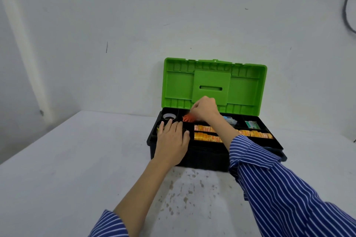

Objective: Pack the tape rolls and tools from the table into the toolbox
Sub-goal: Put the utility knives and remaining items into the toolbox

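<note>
A black toolbox (202, 157) stands on the white table with its green lid (213, 84) raised against the wall. My left hand (172, 142) lies flat, fingers straight, on the front left corner of the box's tray. My right hand (204, 108) reaches into a back compartment and pinches an orange item (187, 118). A clear tape roll (169, 116) sits in the back left compartment. Two rows of yellow-orange packets (205, 137) fill the long front compartments. Blue pieces (230, 120) and a green item (252, 124) lie in compartments to the right.
The white table (77, 159) reaches from the box toward me, with brown stains (185, 194) just in front of the box. A white wall stands right behind the lid. A dark cable (347, 5) hangs at the top right.
</note>
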